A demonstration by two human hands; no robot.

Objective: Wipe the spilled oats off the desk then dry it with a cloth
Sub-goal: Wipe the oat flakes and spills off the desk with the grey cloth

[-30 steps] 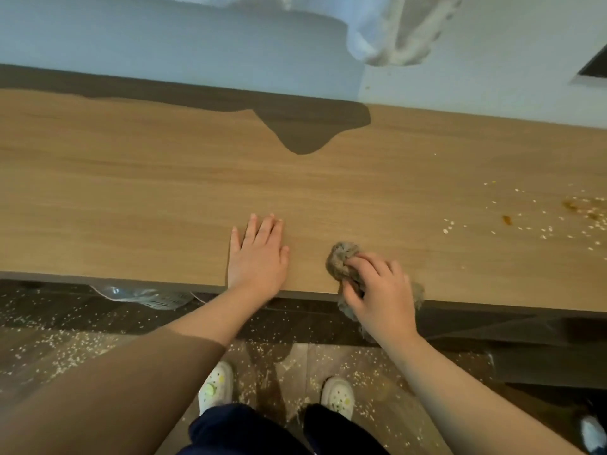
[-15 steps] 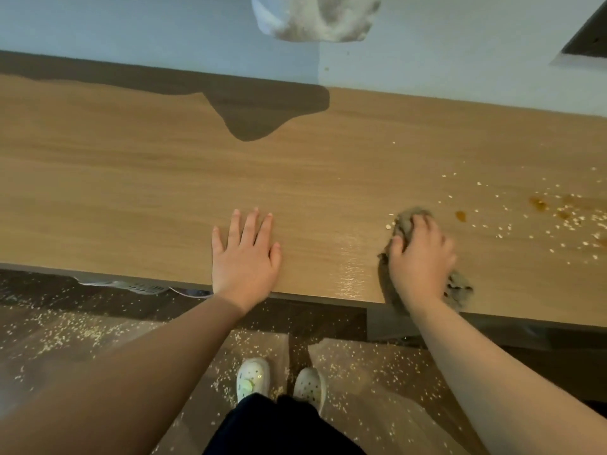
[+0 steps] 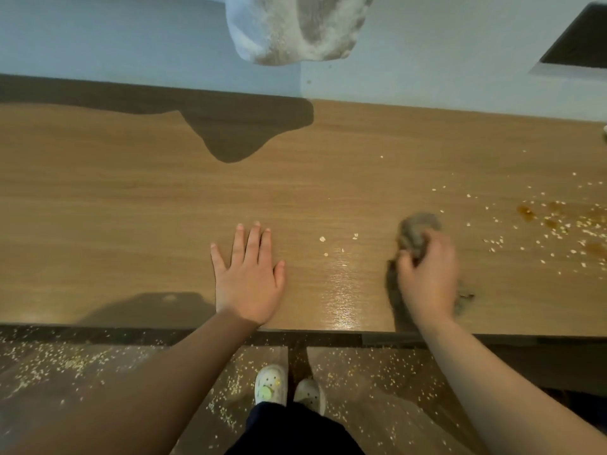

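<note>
Along the front edge of the desk (image 3: 131, 208), in the head view, our left hand (image 3: 249, 277) lies flat, palm down. Its fingers are straight and slightly spread, and it holds nothing. Farther right along the same edge, our right hand (image 3: 427, 277) curls its fingers around a crumpled grey cloth (image 3: 417, 229) and presses it onto the wood. This part is blurred. Between the two hands a wet sheen (image 3: 341, 290) glistens on the desk, with a few stray flakes just behind it.

Most of the spilled oats (image 3: 558, 231) lie scattered toward the desk's right end, just beyond the cloth, among small brown stains (image 3: 525, 213). Many more oats speckle the floor (image 3: 49, 359) around our pale shoes (image 3: 271, 384). White fluffy fabric (image 3: 289, 27) hangs above the desk's back edge.

We judge the cloth soft, light and limp, probably damp. It is best held bunched in the palm and pressed flat. The oats look light and loose, and they may scatter or cling where the wood is wet.
</note>
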